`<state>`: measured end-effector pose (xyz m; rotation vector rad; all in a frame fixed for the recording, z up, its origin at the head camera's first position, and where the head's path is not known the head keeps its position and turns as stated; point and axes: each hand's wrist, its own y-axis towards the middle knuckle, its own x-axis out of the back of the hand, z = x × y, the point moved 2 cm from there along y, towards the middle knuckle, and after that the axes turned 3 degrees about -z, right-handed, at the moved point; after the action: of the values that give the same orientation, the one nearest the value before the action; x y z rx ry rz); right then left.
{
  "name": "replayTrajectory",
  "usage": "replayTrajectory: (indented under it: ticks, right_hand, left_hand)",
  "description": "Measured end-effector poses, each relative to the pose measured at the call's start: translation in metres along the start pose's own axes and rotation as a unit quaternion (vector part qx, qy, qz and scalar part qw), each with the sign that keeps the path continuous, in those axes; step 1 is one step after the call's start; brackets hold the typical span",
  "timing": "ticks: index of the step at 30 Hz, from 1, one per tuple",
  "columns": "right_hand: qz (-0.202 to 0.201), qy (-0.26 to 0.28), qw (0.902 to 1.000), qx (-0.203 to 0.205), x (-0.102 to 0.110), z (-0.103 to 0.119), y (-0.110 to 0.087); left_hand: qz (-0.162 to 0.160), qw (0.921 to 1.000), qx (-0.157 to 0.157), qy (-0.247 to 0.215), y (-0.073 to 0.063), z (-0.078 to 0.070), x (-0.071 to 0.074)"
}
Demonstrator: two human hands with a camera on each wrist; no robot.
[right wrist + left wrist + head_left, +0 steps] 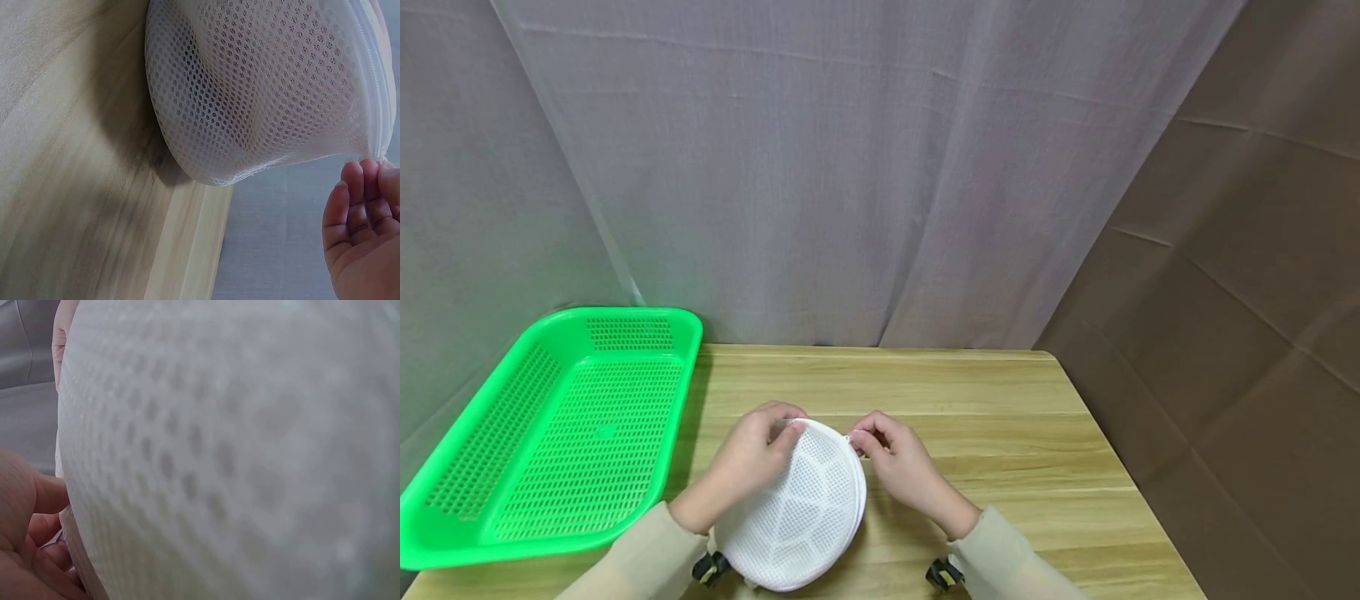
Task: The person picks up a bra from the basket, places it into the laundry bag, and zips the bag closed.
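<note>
A white mesh laundry bag (797, 517) with a round end panel is held up over the front of the wooden table. My left hand (748, 450) grips its upper rim, thumb on the panel and fingers behind the edge. At the upper right of the rim, my right hand (898, 467) pinches the end of the zipper between thumb and fingers. The white zipper (374, 81) curves along the bag's edge in the right wrist view, and the thin mesh side sags below it. Blurred mesh fills most of the left wrist view. The fingertips hide the zipper pull.
A green plastic basket (688, 400) with slotted walls stands on the left of the wooden table (985, 400). Grey curtain (820, 183) hangs behind the table, and a brown cloth (1225, 333) drops along the right side.
</note>
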<state>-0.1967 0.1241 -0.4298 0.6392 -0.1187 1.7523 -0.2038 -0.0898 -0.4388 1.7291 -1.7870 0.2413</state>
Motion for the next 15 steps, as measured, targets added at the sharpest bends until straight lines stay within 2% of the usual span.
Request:
replayTrajectory:
  ticks: [6,15]
  right_hand:
    - [0.001,-0.001,1.0000,0.008,-0.001,-0.019,0.001]
    - [0.007,-0.003,0.9998,0.020,0.000,-0.023,0.001]
  left_hand:
    - [-0.017,0.9998,0.002,0.001,0.000,0.004,0.002]
    - [-0.024,0.9994,0.023,-0.003,0.000,0.004,0.003]
